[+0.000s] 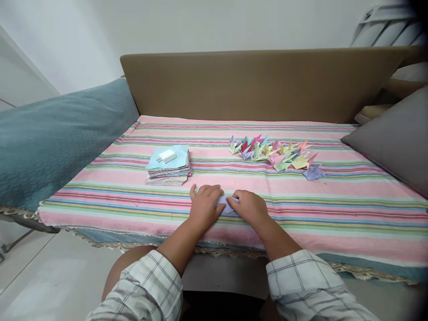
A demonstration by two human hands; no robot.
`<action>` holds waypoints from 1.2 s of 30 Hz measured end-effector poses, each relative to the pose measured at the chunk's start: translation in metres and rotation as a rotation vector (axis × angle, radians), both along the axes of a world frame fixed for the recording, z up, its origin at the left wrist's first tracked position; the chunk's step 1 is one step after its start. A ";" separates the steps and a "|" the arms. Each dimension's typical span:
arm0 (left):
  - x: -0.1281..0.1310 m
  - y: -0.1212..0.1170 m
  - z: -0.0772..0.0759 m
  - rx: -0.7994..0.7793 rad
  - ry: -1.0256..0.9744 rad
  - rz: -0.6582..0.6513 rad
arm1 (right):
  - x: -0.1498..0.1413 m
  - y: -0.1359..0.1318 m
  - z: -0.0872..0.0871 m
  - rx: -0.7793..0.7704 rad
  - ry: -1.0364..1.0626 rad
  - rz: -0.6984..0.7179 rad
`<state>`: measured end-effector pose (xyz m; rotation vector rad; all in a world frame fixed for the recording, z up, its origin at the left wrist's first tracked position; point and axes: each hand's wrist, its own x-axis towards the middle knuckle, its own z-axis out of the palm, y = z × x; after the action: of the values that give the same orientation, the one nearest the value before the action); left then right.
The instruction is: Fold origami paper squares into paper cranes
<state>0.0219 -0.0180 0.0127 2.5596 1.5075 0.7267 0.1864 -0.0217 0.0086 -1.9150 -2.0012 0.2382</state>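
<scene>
A small piece of folded lilac paper (228,204) lies on the striped cloth between my hands. My left hand (205,204) rests over its left end, thumb on the paper and the other fingers reaching forward on the cloth. From the other side, my right hand (250,206) grips the right end with curled fingers, its thumb on the paper. Parts of the paper are hidden under both hands. Beyond my left hand stands a stack of paper sheets (174,171), light blue on top, with a white charger plug (166,156) on it.
Several folded paper cranes (283,161) in many colours lie in a cluster at the back right. The striped cloth (110,189) covers the seat, with a brown backrest (240,87) behind. A blue-covered armrest (67,138) is at left, a grey cushion (394,138) at right.
</scene>
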 end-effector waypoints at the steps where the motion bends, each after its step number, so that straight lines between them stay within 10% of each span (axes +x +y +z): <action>1: 0.000 0.000 -0.003 0.035 0.003 -0.028 | 0.001 0.000 -0.003 0.055 -0.005 0.002; 6: 0.001 -0.001 -0.017 0.147 0.084 -0.132 | 0.004 -0.006 -0.008 0.362 0.011 0.174; 14: -0.012 0.002 -0.005 -0.082 0.068 -0.289 | 0.017 -0.022 -0.014 0.313 0.146 0.508; 36: -0.010 0.006 -0.012 -0.029 0.040 -0.286 | 0.020 -0.018 -0.019 0.276 0.218 0.414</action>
<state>0.0121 -0.0123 0.0007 2.7016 1.1155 0.6152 0.2067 -0.0401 -0.0104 -1.2448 -2.1316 0.2478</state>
